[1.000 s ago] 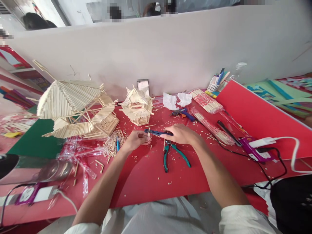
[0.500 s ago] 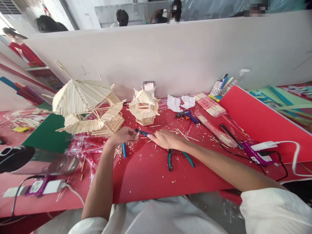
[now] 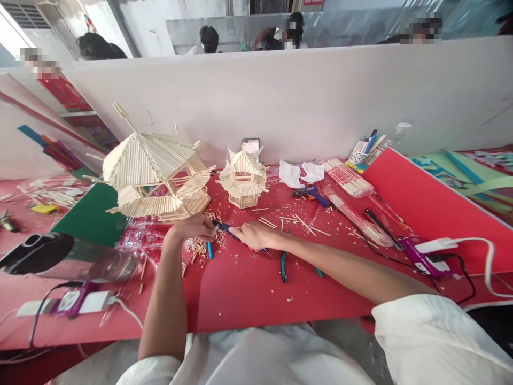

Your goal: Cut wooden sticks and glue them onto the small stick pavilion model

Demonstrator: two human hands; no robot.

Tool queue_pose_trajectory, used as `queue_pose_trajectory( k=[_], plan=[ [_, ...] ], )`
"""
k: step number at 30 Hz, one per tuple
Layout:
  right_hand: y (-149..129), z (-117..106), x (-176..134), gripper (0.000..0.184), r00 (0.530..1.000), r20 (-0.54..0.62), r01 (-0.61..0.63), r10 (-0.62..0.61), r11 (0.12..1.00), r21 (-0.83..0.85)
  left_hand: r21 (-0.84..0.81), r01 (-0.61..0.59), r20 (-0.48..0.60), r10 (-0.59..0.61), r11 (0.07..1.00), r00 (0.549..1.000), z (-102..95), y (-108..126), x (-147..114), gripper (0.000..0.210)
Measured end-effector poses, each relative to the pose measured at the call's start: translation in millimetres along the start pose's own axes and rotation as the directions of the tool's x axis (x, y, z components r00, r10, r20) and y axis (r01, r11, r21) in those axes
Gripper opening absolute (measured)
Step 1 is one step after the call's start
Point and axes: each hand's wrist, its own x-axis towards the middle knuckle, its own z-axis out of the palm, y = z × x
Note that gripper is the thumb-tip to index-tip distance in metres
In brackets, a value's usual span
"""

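My right hand [image 3: 254, 235] is closed around dark blue pliers [image 3: 223, 226], whose jaws point left. Against the jaws, my left hand [image 3: 194, 226] pinches a short thin wooden stick, mostly hidden by the fingers. Cut stick pieces [image 3: 199, 249] and a blue marker-like rod [image 3: 210, 250] lie just below the left hand. Beyond the hands stand a small stick-built pavilion [image 3: 242, 184] and, to its left, a larger stick-built pavilion [image 3: 150, 166]. Another pair of pliers with teal handles [image 3: 284, 267] rests partly under my right forearm.
On the right are a glue gun [image 3: 315, 194], bagged sticks [image 3: 348, 179], a purple power strip [image 3: 427, 258] with cables and a red board [image 3: 441, 214]. A clear bottle [image 3: 100, 262] lies at the left beside a green board [image 3: 94, 216]. A white partition [image 3: 300, 101] closes the back.
Both hands and the pliers have shifted slightly left and down over the table, with the jaws now closer to my left fingers. The camera view has turned a little left.
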Motion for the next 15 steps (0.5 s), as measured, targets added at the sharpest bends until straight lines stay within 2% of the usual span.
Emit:
queue_pose_trajectory(
  k=[4, 9, 15],
  plan=[
    [6, 4, -3, 0.066, 0.998, -0.052, 0.023, -0.028, 0.996, -0.085, -0.024, 0.008, -0.004, -0.008, 1.0, 1.0, 4.3, 6, -2, 0.02],
    [13, 8, -10, 0.07, 0.996, -0.085, 0.001, -0.006, 0.998, -0.064, -0.03, 0.02, 0.034, -0.019, 0.999, 0.999, 10.6, 14, -3, 0.023],
    [15, 8, -14, 0.064, 0.996, -0.084, 0.01, -0.013, 0.999, -0.037, -0.039, 0.038, 0.044, -0.036, 0.998, 0.998, 12.2, 13, 1, 0.025]
  ],
)
